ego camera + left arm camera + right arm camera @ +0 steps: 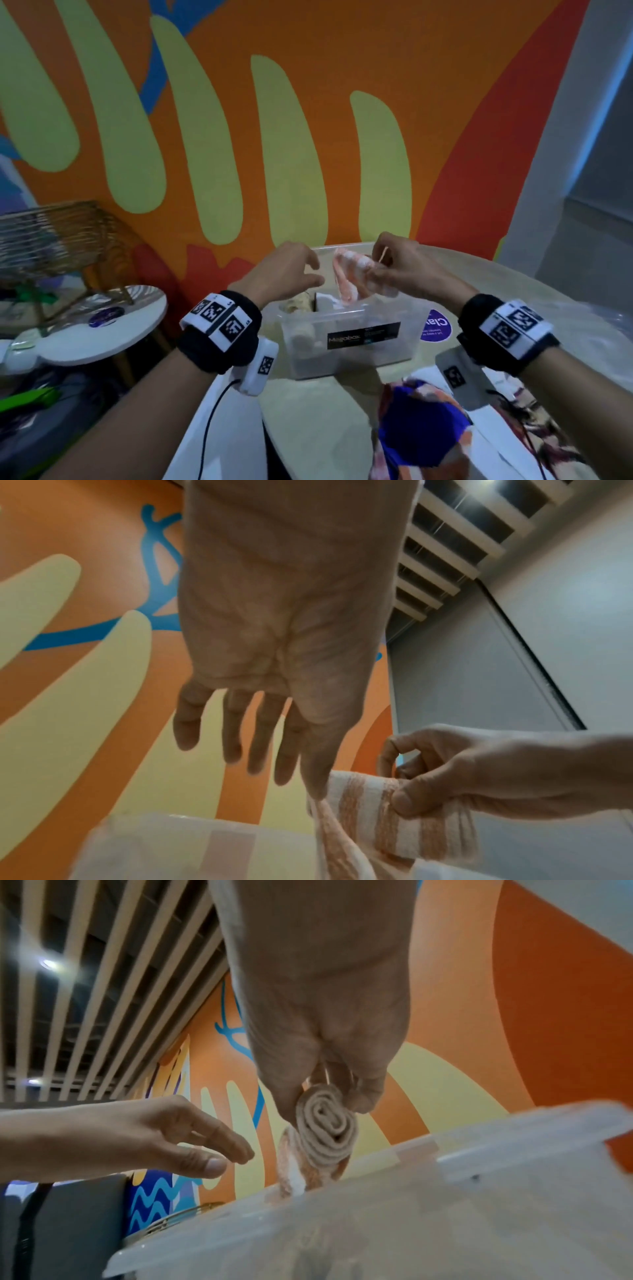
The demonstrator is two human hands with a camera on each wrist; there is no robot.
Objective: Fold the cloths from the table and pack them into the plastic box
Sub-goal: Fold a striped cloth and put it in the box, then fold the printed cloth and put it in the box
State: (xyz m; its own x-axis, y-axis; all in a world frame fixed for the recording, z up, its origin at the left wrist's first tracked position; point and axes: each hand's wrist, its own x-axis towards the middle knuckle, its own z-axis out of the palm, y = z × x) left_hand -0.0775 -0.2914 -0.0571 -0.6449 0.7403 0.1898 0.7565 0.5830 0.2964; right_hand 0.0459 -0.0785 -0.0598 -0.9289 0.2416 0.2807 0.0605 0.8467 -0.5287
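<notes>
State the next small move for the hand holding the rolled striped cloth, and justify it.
Probably lower it into the plastic box: the right hand pinches the rolled striped cloth above the open box, its tail hanging inside, while the left hand hovers open beside it.

A rolled cloth (pixel 349 274) was striped in pale orange and white. The plastic box (pixel 349 346) was clear and frosted, with a black label (pixel 363 335). The surface (pixel 308 411) was beige and carried a round purple sticker (pixel 435 326). A crumpled cloth (pixel 421 421) showed deep blue with orange and white patches. The wall (pixel 239 102) was orange with pale green finger shapes and blue lines. Black wristbands (pixel 219 329) bore black-and-white square markers.
</notes>
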